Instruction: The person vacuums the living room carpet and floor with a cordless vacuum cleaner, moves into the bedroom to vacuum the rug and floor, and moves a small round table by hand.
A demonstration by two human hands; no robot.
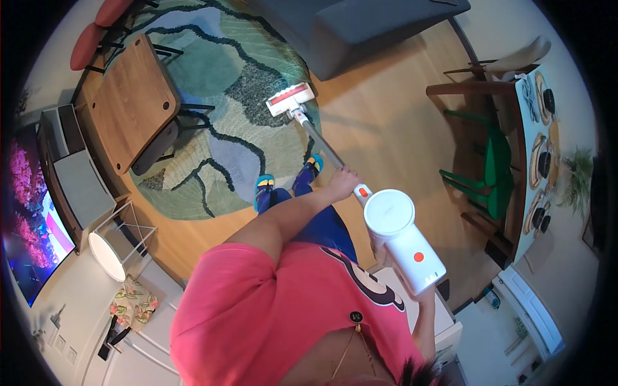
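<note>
A white cordless stick vacuum cleaner (415, 248) slants across the view in front of my pink shirt. My left hand (344, 183) is closed around the upper end of its grey wand (325, 148), just below the orange button. At the rear of the motor body, my right hand (425, 297) grips the handle, its fingers mostly hidden behind the white housing. The white floor head (291, 100), with a red roller strip, rests on the green patterned rug (203, 74) near its right edge. My feet, in colourful sandals, stand below it.
On the left, a wooden table (132, 103) with black legs stands partly on the rug. A dark grey sofa (367, 32) is at the top. Green chairs (496, 167) and a set dining table (524, 238) are at right. A round white side table (107, 256) stands lower left.
</note>
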